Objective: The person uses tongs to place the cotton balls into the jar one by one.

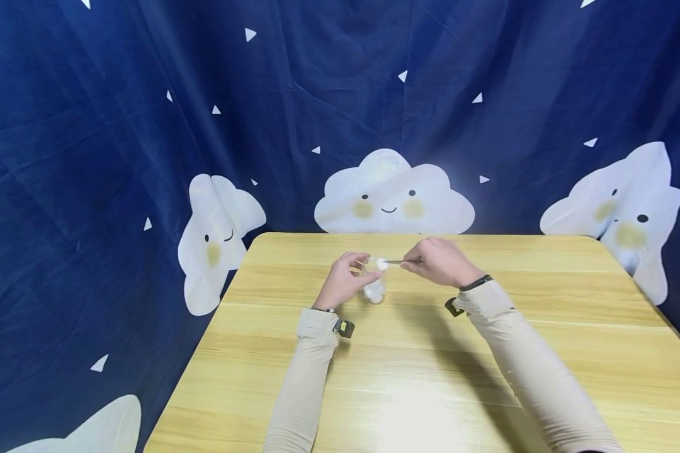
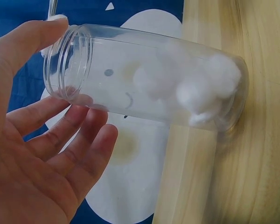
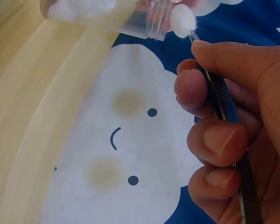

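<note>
My left hand [image 1: 342, 281] holds a clear plastic jar [image 2: 126, 51] near its threaded mouth, thumb on one side and fingertips on the other. Several white cotton balls [image 2: 200, 91] lie at the jar's bottom, which is at the tabletop; whether it touches is hard to tell. In my right hand [image 1: 439, 261] is a pair of metal tweezers [image 3: 219, 93], pinched between thumb and fingers. A single cotton ball [image 3: 183, 21] sits at the tweezers' tips, right by the jar's mouth. The left wrist view mostly hides this ball behind the left thumb.
Both hands work over the far part of a light wooden table [image 1: 396, 377]. Behind its back edge hangs a dark blue curtain [image 1: 340, 82] printed with white clouds and triangles. Each wrist wears a strap with a small black device [image 1: 344, 328].
</note>
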The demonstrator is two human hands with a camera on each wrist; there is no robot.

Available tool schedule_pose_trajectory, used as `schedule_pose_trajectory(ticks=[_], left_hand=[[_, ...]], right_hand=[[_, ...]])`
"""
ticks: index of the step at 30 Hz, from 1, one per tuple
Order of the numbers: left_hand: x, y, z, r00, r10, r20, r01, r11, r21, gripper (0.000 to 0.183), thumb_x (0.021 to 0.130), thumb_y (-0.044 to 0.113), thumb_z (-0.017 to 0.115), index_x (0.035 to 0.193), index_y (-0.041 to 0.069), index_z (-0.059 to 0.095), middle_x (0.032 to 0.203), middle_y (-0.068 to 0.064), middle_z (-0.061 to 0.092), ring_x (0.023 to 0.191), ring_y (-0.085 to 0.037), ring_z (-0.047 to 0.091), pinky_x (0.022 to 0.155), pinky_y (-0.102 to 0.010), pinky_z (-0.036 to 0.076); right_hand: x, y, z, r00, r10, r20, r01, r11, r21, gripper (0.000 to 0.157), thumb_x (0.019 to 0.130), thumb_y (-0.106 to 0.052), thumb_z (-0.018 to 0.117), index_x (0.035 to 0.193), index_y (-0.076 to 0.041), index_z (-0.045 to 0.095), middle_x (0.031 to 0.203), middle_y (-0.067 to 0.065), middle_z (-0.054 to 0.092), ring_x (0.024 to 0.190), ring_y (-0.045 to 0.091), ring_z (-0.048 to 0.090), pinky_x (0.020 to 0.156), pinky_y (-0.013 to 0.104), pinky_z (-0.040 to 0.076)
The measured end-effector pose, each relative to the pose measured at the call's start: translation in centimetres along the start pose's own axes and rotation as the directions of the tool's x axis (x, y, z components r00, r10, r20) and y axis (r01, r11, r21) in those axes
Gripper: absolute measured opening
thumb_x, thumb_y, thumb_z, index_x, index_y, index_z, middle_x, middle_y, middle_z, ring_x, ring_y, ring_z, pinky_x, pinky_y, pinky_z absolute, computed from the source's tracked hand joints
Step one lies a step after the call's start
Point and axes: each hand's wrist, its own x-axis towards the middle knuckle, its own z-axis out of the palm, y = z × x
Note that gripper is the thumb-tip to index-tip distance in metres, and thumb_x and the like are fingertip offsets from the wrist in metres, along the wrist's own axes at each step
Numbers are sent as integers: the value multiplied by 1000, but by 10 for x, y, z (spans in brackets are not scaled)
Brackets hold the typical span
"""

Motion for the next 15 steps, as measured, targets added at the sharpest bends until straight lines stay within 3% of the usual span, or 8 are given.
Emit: schedule_pose_trajectory(ticks=[4,15], left_hand=[[0,1,0,1000,-8,-4,8,1000,14,61,86,38,84,137,10,65,130,-7,67,113,-22,67,93,-35,61],[1,-2,1,1000,-6,-1,6,1000,6,64,87,37,83,137,4,64,131,-9,67,113,-25,67,93,-34,61]], right_hand=[[2,-1,2,1000,-2,-1,2,1000,-9,25,95,-25,75,70,-28,72,59,-14,55,54,7,46,49,26,35],[5,-3,7,1000,-30,-6,29,999,-32,31,95,-24,75,65,-25,65,57,-13,48,54,7,43,48,25,33]])
